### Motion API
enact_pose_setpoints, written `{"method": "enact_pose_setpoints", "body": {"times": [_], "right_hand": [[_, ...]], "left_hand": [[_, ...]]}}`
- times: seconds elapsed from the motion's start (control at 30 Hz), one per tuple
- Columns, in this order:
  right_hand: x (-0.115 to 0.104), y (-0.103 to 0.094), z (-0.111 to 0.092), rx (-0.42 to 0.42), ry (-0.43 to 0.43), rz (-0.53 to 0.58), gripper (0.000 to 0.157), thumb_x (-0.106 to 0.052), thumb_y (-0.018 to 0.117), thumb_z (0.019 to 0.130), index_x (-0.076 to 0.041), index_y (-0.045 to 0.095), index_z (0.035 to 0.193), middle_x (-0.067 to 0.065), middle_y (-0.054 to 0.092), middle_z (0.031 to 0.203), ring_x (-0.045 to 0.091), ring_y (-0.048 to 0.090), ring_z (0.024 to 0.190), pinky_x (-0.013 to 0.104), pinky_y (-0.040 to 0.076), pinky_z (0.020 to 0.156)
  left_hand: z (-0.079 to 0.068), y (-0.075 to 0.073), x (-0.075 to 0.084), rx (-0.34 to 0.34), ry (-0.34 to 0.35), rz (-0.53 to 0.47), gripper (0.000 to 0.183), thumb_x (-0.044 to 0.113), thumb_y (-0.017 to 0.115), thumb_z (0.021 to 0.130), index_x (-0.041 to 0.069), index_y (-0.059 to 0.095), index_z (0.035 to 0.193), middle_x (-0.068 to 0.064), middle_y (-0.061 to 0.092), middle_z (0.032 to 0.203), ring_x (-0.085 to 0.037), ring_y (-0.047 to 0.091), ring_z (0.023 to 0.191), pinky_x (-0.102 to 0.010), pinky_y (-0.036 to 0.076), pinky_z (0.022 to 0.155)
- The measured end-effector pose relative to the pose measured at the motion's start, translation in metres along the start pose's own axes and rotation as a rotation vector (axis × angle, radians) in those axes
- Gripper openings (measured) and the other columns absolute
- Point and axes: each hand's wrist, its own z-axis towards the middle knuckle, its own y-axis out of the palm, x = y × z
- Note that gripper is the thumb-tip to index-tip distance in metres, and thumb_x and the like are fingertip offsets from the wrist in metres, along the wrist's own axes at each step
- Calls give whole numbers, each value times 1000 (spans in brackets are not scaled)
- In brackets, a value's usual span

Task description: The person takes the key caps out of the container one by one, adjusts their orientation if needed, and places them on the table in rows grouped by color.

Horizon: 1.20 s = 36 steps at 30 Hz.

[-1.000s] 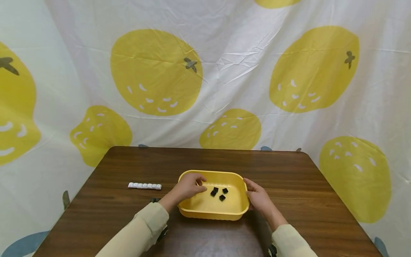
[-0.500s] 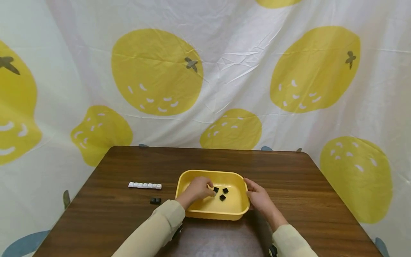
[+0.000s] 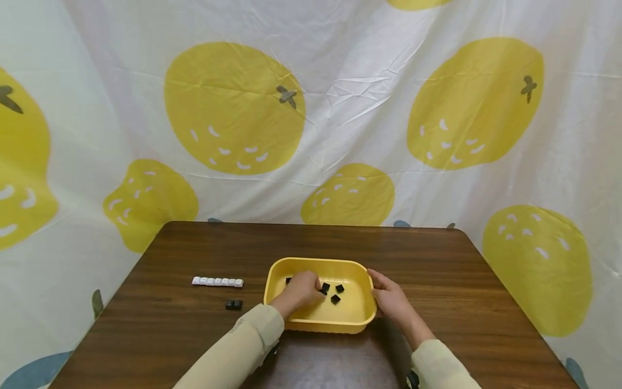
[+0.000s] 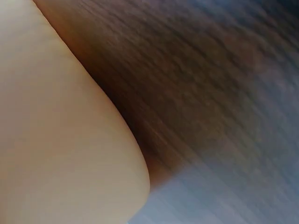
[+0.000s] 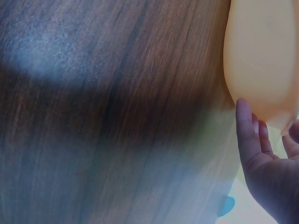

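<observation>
My left hand (image 3: 300, 290) reaches down inside a yellow plastic basin (image 3: 320, 327), its thumb and forefinger pinching a black keycap (image 3: 324, 292). Several other black keycaps (image 3: 336, 299) lie loose on the basin floor, and one (image 3: 289, 280) shows behind the left hand. My right hand (image 3: 391, 297) grips the basin's right end. In the right wrist view, this hand's fingers lie along the outer wall of the basin (image 5: 261, 56), with the thumb by the rim. The left wrist view shows the basin wall (image 4: 65, 130) but no hand.
Left of the basin, a row of white keycaps (image 3: 217, 282) stands on the brown wooden table (image 3: 437, 254). Two black keycaps (image 3: 234, 305) sit side by side nearer to me. A lemon-print curtain (image 3: 350, 119) hangs behind the table.
My left hand has moved right and deeper into the basin, closing its fingertips on a black keycap. The black pair on the table came out from behind the left wrist. The right hand stays put.
</observation>
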Motion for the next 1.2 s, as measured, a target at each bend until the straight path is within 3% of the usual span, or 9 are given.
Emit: {"method": "enact_pose_setpoints", "body": {"times": [0.2,0.27,0.5,0.63,0.93,1.2], "right_hand": [[-1,0,-1,-3,-6,-8,54,3,41,98,-2,36,152,34,51,127,30,66,80,43,58,61],[-1,0,-1,-6,-9,-6,54,3,41,98,-1,35,152,34,51,127,30,67,81,43,58,61],[-1,0,0,-16,-6,5,53,3,40,99,-1,34,152,37,48,130,32,67,80,44,58,61],[-1,0,-1,-16,-8,3,53,3,40,99,-1,34,152,37,48,131,31,67,79,43,58,60],[-1,0,-2,-15,-18,4,53,3,39,99,0,34,152,36,50,129,30,67,75,41,57,57],[-2,1,-3,-10,-15,6,54,4,39,98,0,35,152,34,51,127,28,66,72,38,57,54]], "left_hand": [[-2,-6,-2,-1,18,16,23,4,75,74,11,56,65,3,46,66,-13,40,60,-26,34,57],[-3,-8,-3,-6,21,8,15,5,75,75,8,60,70,0,50,70,-14,42,63,-27,36,60],[-3,-10,-4,5,53,25,12,18,77,83,7,72,83,-2,66,83,-15,55,73,-31,48,70],[-4,-10,-5,5,69,27,10,16,78,81,9,72,82,-1,66,82,-16,56,75,-32,48,72],[-7,-20,-5,-8,50,-204,14,1,74,80,-1,66,91,-1,58,69,-10,52,52,-23,44,49],[-9,-22,-8,11,47,-308,16,0,75,80,2,65,92,-1,59,70,-12,56,56,-24,45,49]]}}
